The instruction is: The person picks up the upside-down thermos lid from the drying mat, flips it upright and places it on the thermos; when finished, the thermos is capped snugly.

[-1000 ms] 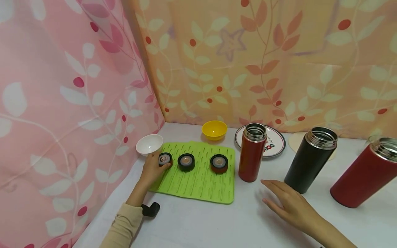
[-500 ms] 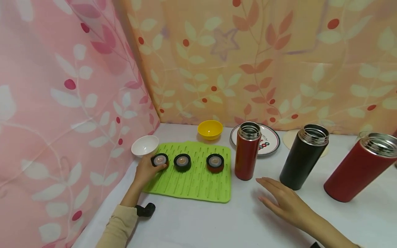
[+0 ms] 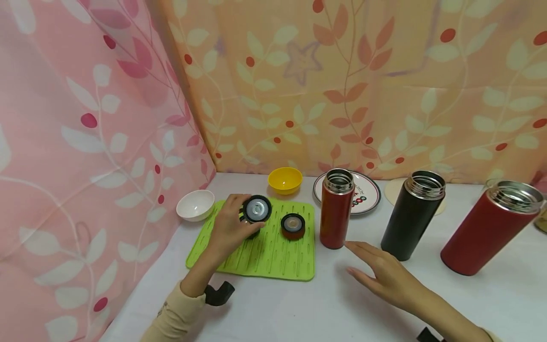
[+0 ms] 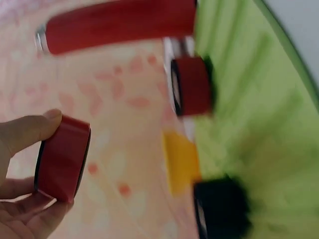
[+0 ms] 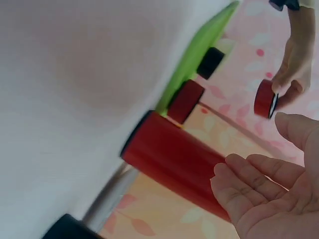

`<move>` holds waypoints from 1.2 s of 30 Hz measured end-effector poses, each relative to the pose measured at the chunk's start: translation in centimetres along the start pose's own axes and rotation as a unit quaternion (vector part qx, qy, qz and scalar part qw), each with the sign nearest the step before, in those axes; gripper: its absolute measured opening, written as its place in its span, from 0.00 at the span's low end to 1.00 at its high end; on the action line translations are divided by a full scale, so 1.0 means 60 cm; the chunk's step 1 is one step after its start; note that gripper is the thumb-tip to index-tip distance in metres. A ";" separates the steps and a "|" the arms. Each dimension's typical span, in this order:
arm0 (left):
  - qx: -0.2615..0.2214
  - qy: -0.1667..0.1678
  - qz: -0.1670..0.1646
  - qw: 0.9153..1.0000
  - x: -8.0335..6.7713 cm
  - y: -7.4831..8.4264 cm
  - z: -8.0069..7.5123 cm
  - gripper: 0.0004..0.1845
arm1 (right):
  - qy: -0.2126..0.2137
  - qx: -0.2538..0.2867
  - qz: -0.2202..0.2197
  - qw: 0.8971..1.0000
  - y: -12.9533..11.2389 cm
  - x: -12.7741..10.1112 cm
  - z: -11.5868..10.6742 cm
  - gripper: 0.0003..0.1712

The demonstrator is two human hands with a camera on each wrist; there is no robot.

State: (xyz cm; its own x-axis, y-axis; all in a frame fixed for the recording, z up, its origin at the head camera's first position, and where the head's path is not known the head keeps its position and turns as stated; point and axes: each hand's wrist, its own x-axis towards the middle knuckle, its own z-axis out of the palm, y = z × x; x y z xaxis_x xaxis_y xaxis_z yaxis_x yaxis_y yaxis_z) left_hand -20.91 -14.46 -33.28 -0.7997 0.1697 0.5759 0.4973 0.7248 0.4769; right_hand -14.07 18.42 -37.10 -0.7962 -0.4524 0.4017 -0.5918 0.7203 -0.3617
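My left hand point(image 3: 228, 229) pinches a red flask lid point(image 4: 64, 158) between thumb and fingers, raised above the green ribbed mat point(image 3: 273, 266). Its silvery underside faces up in the head view. Below it, a black lid point(image 4: 224, 209) is mostly hidden in the head view. Another red lid point(image 3: 293, 227) lies on the mat's right half, underside up. My right hand point(image 3: 386, 275) hovers over the table with fingers extended, fingertips close to the base of the slim red flask point(image 3: 335, 213). That flask stands lidless, its steel mouth showing.
A lidless black flask point(image 3: 410, 223) and a wide red flask point(image 3: 489, 232) stand to the right. Behind are a yellow bowl point(image 3: 285, 181), a printed plate point(image 3: 371, 190) and a beige disc point(image 3: 393, 192). At the mat's back-left corner sits a white bowl point(image 3: 195, 206).
My left hand has lifted the lid from the mat's left side and carried it right, over the black lid. My right hand stays nearly where it was; the head view has shifted slightly.
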 end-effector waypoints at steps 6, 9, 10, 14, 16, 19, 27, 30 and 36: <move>-0.064 -0.026 0.083 0.994 0.006 0.063 0.016 0.36 | 0.026 0.039 -0.008 0.999 -0.017 0.022 -0.012 0.33; -0.083 -0.036 0.121 0.988 0.004 0.088 0.020 0.38 | 0.051 0.065 -0.021 0.996 -0.026 0.032 -0.017 0.35; -0.088 -0.040 0.130 0.987 0.004 0.094 0.021 0.38 | 0.058 0.074 -0.026 0.995 -0.030 0.035 -0.018 0.35; -0.107 -0.055 0.152 0.981 -0.001 0.118 0.023 0.39 | 0.086 0.097 -0.040 0.991 -0.044 0.047 -0.026 0.35; -0.115 -0.061 0.159 0.979 -0.002 0.127 0.025 0.38 | 0.097 0.104 -0.043 0.989 -0.049 0.052 -0.029 0.35; -0.128 -0.071 0.171 0.974 -0.003 0.138 0.027 0.37 | 0.109 0.112 -0.043 0.987 -0.053 0.059 -0.032 0.34; -0.139 -0.075 0.241 0.958 -0.004 0.153 0.041 0.36 | 0.082 0.199 -0.025 0.976 -0.048 0.066 -0.029 0.31; -0.126 -0.062 0.263 0.955 -0.002 0.154 0.046 0.37 | 0.064 0.252 -0.018 0.965 -0.044 0.065 -0.029 0.30; -0.146 -0.058 0.257 0.954 0.002 0.155 0.051 0.34 | 0.095 0.287 -0.017 0.953 -0.042 0.063 -0.032 0.32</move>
State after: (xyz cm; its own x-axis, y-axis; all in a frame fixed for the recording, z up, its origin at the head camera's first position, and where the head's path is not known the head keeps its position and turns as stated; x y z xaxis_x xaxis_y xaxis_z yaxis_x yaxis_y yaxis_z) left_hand -17.42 -5.68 -30.80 -0.4486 0.5366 0.7147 0.8924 0.3125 0.3255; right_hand -15.35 15.91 -33.06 -0.7698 -0.3278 0.5476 -0.6324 0.2762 -0.7237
